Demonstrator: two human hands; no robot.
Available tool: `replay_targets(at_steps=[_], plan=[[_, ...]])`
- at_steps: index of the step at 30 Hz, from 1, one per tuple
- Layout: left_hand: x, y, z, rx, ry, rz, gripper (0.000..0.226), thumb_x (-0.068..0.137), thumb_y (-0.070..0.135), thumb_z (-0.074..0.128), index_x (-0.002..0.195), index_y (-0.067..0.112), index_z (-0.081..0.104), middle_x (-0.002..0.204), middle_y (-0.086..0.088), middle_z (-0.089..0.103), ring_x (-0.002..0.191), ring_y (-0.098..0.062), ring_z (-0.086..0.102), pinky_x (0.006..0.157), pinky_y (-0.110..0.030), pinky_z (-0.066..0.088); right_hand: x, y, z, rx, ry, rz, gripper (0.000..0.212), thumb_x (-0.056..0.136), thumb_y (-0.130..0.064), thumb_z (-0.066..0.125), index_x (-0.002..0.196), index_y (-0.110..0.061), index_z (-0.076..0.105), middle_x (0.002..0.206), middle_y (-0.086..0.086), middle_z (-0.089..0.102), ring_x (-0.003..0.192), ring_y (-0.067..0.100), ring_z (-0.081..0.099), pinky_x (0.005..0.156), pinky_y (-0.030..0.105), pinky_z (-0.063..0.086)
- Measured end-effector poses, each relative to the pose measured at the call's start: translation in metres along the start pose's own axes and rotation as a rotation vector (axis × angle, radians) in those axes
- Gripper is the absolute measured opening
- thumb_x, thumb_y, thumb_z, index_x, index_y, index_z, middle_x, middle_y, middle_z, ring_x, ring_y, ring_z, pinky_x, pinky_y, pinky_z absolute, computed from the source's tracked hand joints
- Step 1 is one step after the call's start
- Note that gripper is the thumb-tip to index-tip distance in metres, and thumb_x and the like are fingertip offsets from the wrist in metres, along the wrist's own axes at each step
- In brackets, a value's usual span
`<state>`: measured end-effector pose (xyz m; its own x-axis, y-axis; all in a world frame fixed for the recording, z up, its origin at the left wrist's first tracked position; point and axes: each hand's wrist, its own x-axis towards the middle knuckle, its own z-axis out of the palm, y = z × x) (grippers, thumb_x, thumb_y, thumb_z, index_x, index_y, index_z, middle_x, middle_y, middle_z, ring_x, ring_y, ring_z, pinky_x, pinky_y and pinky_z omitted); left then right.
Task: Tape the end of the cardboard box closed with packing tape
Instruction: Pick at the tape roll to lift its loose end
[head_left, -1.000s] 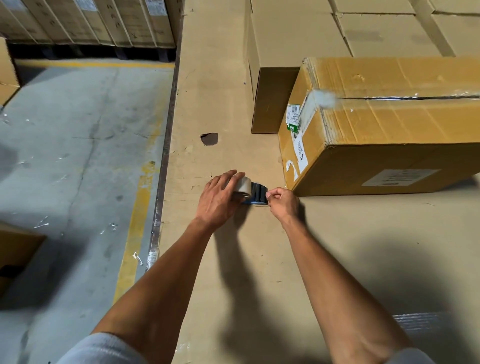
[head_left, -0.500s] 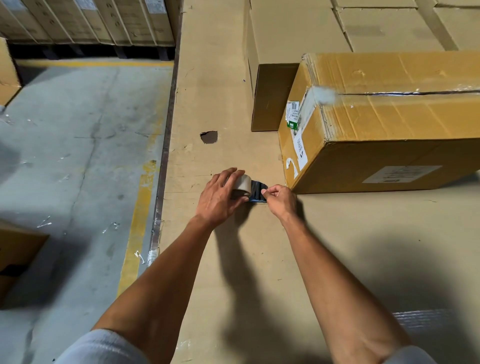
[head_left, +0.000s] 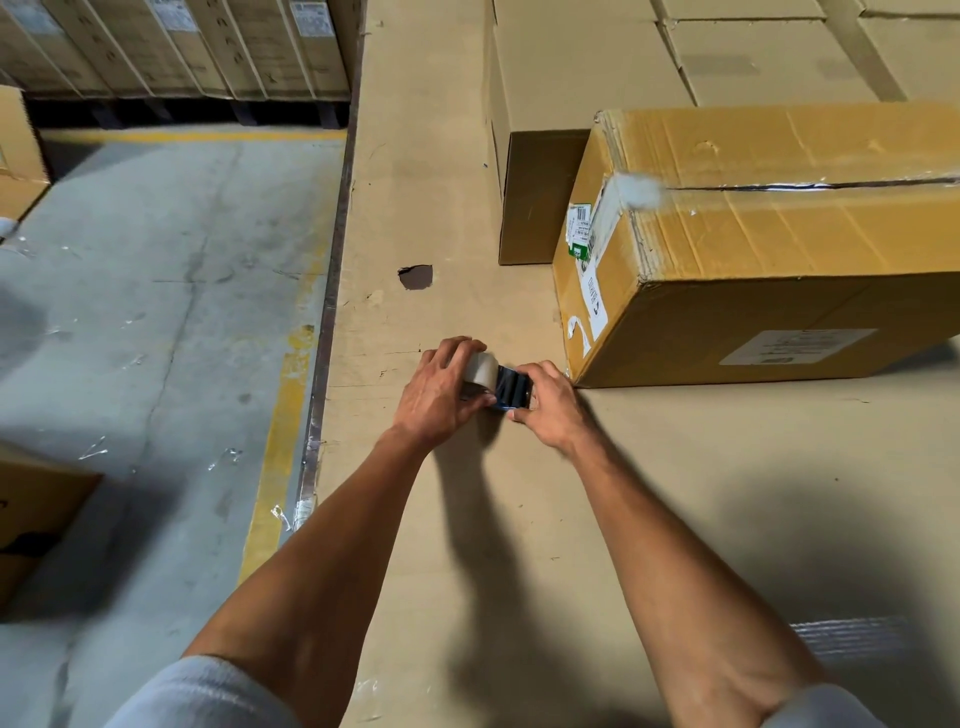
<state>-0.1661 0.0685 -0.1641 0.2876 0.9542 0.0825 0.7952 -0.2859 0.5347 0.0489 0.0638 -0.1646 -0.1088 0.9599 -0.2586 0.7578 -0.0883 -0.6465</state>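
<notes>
- The left hand (head_left: 441, 387) curls its grip round a roll of clear packing tape (head_left: 480, 371); the roll is held just above the flat tan cardboard surface (head_left: 519, 519)
- The right hand (head_left: 550, 402) pinches the free end of a short pulled-out strip of tape (head_left: 511, 387), which looks dark and glossy between the two hands
- The large yellowish-brown cardboard box (head_left: 779, 249) lies on the surface, just beyond the right hand; its labelled end faces left, near the roll; clear tape already runs along its top seam
- Plain paler cardboard boxes (head_left: 571, 78) stand behind it; a grey concrete floor (head_left: 156, 312) with a yellow line lies to the left
</notes>
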Motion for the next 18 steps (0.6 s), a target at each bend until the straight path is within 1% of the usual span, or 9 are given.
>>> replay_targets(at_steps=[3,5,8,11,13,15,18], plan=[[-0.005,-0.004,-0.004,-0.071,0.008,-0.012,0.071,0.09,0.053,0.081,0.146,0.024,0.049,0.146,0.003,0.051,0.12,-0.027,0.059,0.101,-0.042,0.052,-0.007,0.001,-0.005,0.033,0.027,-0.02,0.066,0.08,-0.02,0.09,0.14,-0.02,0.062,0.131,0.0,0.059,0.12,0.024,0.06,0.105,0.039,0.051],[-0.008,-0.006,-0.006,-0.114,0.011,-0.018,0.071,0.091,0.055,0.08,0.147,0.024,0.048,0.146,0.003,0.052,0.123,-0.025,0.059,0.101,-0.042,0.053,-0.011,0.0,-0.009,0.081,0.04,-0.046,0.064,0.078,-0.018,0.091,0.137,-0.022,0.064,0.128,-0.002,0.058,0.116,0.023,0.062,0.102,0.043,0.055],[-0.013,-0.005,-0.008,-0.145,0.022,-0.03,0.072,0.091,0.054,0.081,0.147,0.022,0.05,0.146,0.002,0.053,0.122,-0.026,0.061,0.101,-0.042,0.054,-0.016,-0.005,-0.013,0.132,0.047,-0.074,0.066,0.076,-0.011,0.092,0.136,-0.02,0.066,0.123,-0.004,0.054,0.106,0.017,0.061,0.093,0.042,0.062],[-0.018,-0.001,-0.009,-0.162,0.027,-0.038,0.072,0.092,0.054,0.081,0.148,0.021,0.049,0.148,0.001,0.052,0.119,-0.027,0.062,0.1,-0.045,0.056,-0.023,-0.01,-0.018,0.15,0.059,-0.086,0.066,0.077,-0.008,0.091,0.136,-0.019,0.066,0.122,-0.005,0.052,0.093,0.008,0.059,0.09,0.04,0.064],[-0.021,0.001,-0.01,-0.189,0.024,-0.054,0.074,0.091,0.053,0.082,0.149,0.02,0.049,0.149,0.001,0.052,0.119,-0.027,0.063,0.101,-0.045,0.056,-0.027,-0.013,-0.022,0.144,0.064,-0.095,0.066,0.077,-0.008,0.091,0.137,-0.019,0.066,0.122,-0.005,0.051,0.09,0.007,0.06,0.089,0.04,0.064],[-0.025,0.004,-0.01,-0.2,0.023,-0.054,0.077,0.09,0.058,0.081,0.15,0.022,0.049,0.151,0.001,0.051,0.123,-0.026,0.062,0.104,-0.044,0.055,-0.032,-0.015,-0.025,0.125,0.065,-0.102,0.067,0.077,-0.009,0.09,0.138,-0.02,0.065,0.123,-0.004,0.051,0.091,0.01,0.061,0.09,0.04,0.063],[-0.027,0.007,-0.009,-0.2,0.03,-0.033,0.079,0.088,0.072,0.073,0.15,0.029,0.052,0.155,0.0,0.049,0.131,-0.025,0.061,0.11,-0.041,0.053,-0.036,-0.018,-0.03,0.093,0.059,-0.126,0.068,0.078,-0.01,0.09,0.139,-0.021,0.063,0.125,-0.004,0.051,0.104,0.016,0.061,0.094,0.042,0.062]])
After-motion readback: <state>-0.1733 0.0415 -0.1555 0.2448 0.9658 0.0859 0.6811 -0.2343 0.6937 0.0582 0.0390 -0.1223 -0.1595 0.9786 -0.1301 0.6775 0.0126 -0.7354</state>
